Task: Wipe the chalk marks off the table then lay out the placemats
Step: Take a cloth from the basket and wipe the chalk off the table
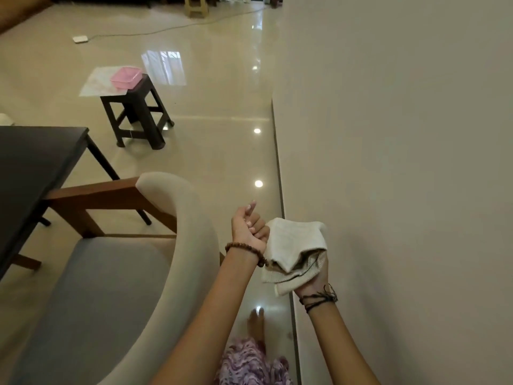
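While the right hand (312,276) cups a crumpled off-white woven cloth (295,250) from beneath, its fingers hidden under the folds so that the wrap of the grip cannot be fully made out, the cloth drapes over the palm and hangs toward the wrist, which wears dark thread bands. Just beside it, the left hand (248,226) has its fingers curled inward and touches the cloth's left edge; whether it pinches the fabric cannot be told. A brown beaded bracelet (244,250) circles the left wrist. Both hands are held in the air above the glossy cream tiled floor (211,79), close to a plain beige wall (402,134) on the right. Left of the arms stands a cushioned grey armchair with a cream curved back and wooden frame (116,287), pushed against the dark flat-topped dining table (33,162), of which only 1 corner shows. Farther off, a dark brown plastic stool (138,112) carries a pink translucent plastic box (126,77) and a pale printed placemat sheet (97,84) that overhangs its seat.
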